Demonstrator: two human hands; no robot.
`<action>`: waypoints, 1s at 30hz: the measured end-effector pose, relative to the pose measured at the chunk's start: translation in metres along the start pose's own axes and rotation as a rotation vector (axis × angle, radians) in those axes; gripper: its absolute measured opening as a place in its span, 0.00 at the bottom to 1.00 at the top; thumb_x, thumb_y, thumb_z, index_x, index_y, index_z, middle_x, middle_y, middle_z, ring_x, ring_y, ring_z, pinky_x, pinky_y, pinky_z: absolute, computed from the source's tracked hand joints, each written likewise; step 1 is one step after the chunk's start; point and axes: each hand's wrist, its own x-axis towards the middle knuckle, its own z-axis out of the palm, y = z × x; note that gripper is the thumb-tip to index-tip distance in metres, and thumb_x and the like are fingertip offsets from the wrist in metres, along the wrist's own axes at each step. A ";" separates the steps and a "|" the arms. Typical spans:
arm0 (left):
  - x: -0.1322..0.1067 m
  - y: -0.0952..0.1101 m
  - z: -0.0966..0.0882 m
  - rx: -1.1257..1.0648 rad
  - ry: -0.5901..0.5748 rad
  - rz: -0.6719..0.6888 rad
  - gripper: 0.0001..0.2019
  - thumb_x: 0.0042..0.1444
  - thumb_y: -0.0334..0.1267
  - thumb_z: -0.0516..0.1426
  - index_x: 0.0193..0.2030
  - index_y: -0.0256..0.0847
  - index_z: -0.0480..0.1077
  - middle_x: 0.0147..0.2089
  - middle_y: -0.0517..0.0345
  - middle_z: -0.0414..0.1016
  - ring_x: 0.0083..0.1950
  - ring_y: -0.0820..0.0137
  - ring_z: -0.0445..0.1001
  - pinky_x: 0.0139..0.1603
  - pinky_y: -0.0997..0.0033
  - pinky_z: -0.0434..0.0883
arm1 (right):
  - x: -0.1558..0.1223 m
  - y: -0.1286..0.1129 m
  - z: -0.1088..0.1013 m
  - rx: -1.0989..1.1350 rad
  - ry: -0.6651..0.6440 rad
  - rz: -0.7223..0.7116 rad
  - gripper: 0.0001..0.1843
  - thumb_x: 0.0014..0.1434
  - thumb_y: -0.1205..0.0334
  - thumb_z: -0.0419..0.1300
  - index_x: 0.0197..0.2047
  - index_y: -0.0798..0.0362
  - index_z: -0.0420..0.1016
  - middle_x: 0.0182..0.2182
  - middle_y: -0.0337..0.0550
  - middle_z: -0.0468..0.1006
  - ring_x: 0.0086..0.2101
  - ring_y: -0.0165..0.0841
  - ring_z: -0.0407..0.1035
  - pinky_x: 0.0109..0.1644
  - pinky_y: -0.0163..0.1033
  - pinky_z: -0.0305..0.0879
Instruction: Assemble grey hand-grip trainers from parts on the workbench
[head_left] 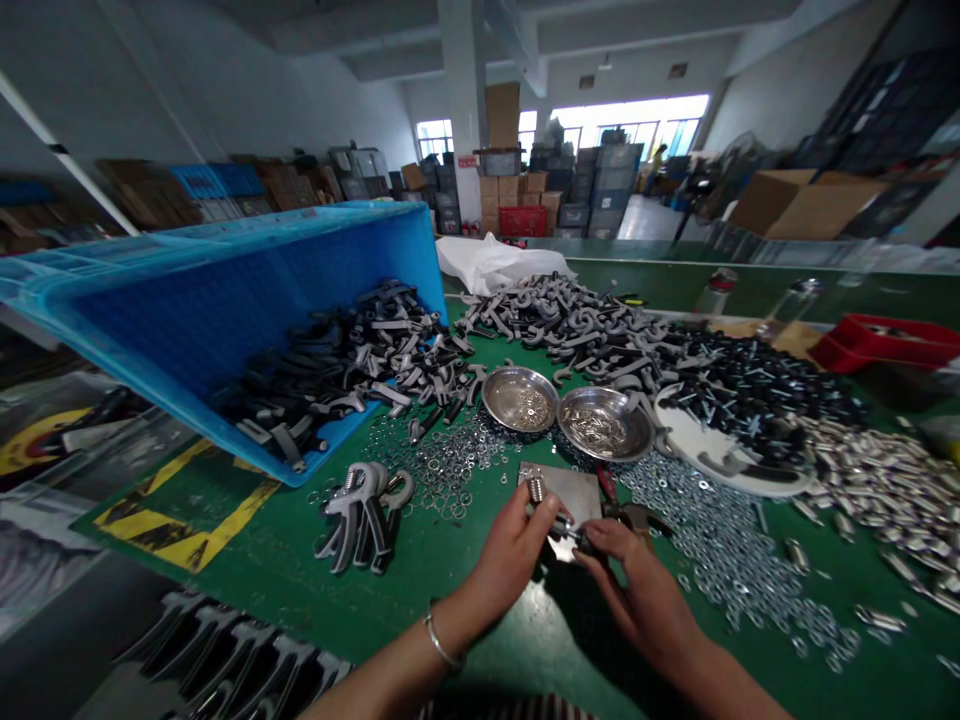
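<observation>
My left hand [514,540] is closed around a small assembly with a metal coil spring [536,487] standing out above the thumb. In my right hand [637,580], the fingertips pinch a small dark knob [583,541] beside a shiny metal rod [562,526] that reaches toward the left hand. The exact joint between these parts is hidden by my fingers. Both hands are over a square metal plate [577,487] on the green table. A dark hammer-like tool [643,518] lies just beyond my right hand. Left of my hands lie several hand grip strengtheners [366,515].
A tipped blue crate [225,270] spills grey-and-black handles [405,350]. Two steel bowls [501,392] [581,408] hold small metal parts. Nuts [720,540], metal cylinders [885,470] and black screw knobs [750,385] lie to the right, near a white plate [694,430] and red bin [885,340].
</observation>
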 end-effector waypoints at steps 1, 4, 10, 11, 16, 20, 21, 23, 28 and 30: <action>0.000 0.000 -0.001 0.035 0.000 0.018 0.14 0.68 0.49 0.51 0.41 0.39 0.67 0.39 0.56 0.72 0.40 0.68 0.70 0.45 0.68 0.66 | 0.000 0.000 0.001 0.019 -0.008 -0.017 0.09 0.66 0.61 0.58 0.49 0.48 0.68 0.45 0.50 0.80 0.46 0.41 0.77 0.48 0.46 0.75; -0.001 -0.002 -0.006 0.151 -0.008 0.078 0.13 0.68 0.47 0.50 0.41 0.39 0.66 0.38 0.57 0.71 0.40 0.68 0.70 0.45 0.68 0.65 | 0.000 -0.005 0.005 0.200 -0.034 0.218 0.04 0.69 0.59 0.55 0.46 0.48 0.65 0.32 0.42 0.79 0.31 0.36 0.77 0.34 0.40 0.75; -0.007 0.003 -0.011 0.212 -0.030 0.089 0.13 0.69 0.47 0.49 0.40 0.40 0.66 0.37 0.56 0.70 0.39 0.67 0.69 0.44 0.67 0.65 | 0.005 -0.009 0.005 0.153 -0.071 0.108 0.07 0.66 0.61 0.58 0.47 0.48 0.67 0.40 0.47 0.79 0.39 0.39 0.76 0.43 0.44 0.73; -0.008 0.005 -0.011 0.213 -0.025 0.094 0.13 0.69 0.47 0.49 0.40 0.40 0.65 0.37 0.57 0.70 0.39 0.67 0.68 0.44 0.67 0.65 | 0.006 -0.010 0.005 0.156 -0.089 0.078 0.08 0.65 0.61 0.59 0.48 0.48 0.68 0.42 0.48 0.78 0.41 0.39 0.76 0.45 0.45 0.73; -0.005 -0.001 -0.018 0.352 -0.011 0.168 0.11 0.68 0.45 0.49 0.40 0.40 0.64 0.37 0.56 0.69 0.39 0.67 0.67 0.43 0.67 0.64 | 0.015 -0.024 0.013 0.640 -0.290 0.542 0.11 0.71 0.49 0.47 0.40 0.46 0.58 0.22 0.28 0.67 0.14 0.26 0.57 0.17 0.32 0.61; -0.001 -0.015 -0.025 0.345 0.004 0.140 0.10 0.68 0.44 0.50 0.40 0.41 0.64 0.37 0.57 0.69 0.39 0.68 0.67 0.43 0.67 0.64 | 0.014 -0.019 0.020 0.327 -0.350 0.458 0.11 0.69 0.50 0.52 0.43 0.48 0.62 0.29 0.38 0.76 0.23 0.32 0.70 0.27 0.37 0.69; -0.001 -0.016 -0.026 0.319 0.017 0.124 0.10 0.68 0.44 0.50 0.39 0.41 0.64 0.37 0.58 0.70 0.39 0.68 0.67 0.43 0.68 0.65 | 0.013 -0.013 0.021 0.154 -0.323 0.352 0.10 0.69 0.52 0.53 0.45 0.49 0.64 0.33 0.44 0.79 0.30 0.36 0.75 0.33 0.40 0.71; -0.002 -0.015 -0.027 0.269 0.031 0.087 0.11 0.68 0.45 0.50 0.39 0.41 0.64 0.37 0.59 0.70 0.38 0.69 0.67 0.42 0.69 0.65 | 0.012 -0.001 0.021 -0.092 -0.311 0.158 0.12 0.69 0.56 0.51 0.50 0.51 0.69 0.40 0.52 0.80 0.39 0.42 0.77 0.42 0.46 0.72; -0.004 -0.009 -0.029 0.288 0.033 0.092 0.11 0.68 0.45 0.50 0.38 0.41 0.64 0.36 0.59 0.70 0.38 0.69 0.67 0.41 0.69 0.65 | 0.014 -0.001 0.026 0.077 -0.340 0.255 0.18 0.69 0.48 0.48 0.46 0.53 0.70 0.34 0.51 0.81 0.34 0.41 0.78 0.39 0.44 0.73; -0.005 -0.011 -0.032 0.365 0.002 0.151 0.11 0.68 0.45 0.50 0.38 0.41 0.64 0.37 0.57 0.70 0.39 0.67 0.67 0.43 0.67 0.66 | 0.013 -0.013 0.031 0.412 -0.418 0.556 0.25 0.70 0.41 0.41 0.44 0.52 0.67 0.25 0.43 0.78 0.22 0.36 0.74 0.26 0.39 0.70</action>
